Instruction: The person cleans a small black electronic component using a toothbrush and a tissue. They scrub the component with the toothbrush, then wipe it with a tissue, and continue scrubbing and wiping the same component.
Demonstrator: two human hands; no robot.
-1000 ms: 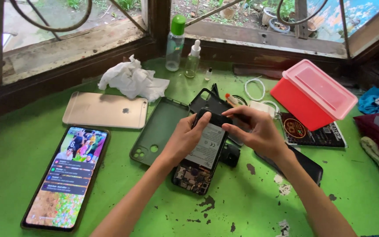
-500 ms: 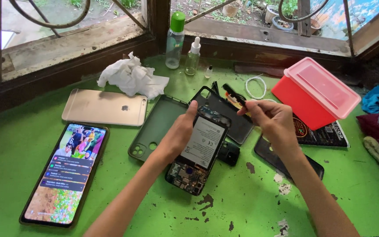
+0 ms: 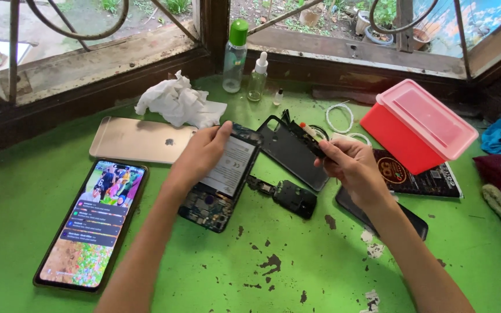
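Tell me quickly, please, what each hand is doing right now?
Left hand: closed on the opened phone.
Right hand: closed on a small black part.

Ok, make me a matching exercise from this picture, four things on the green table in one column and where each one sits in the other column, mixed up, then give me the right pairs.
Things
1. opened phone with bare circuit board
2. red plastic box with pink lid
3. crumpled white tissue
4. phone with lit colourful screen

Places
A. far right, by the window
B. near left of the table
C. under the left hand
D. behind the gold phone

Pairs: 1-C, 2-A, 3-D, 4-B
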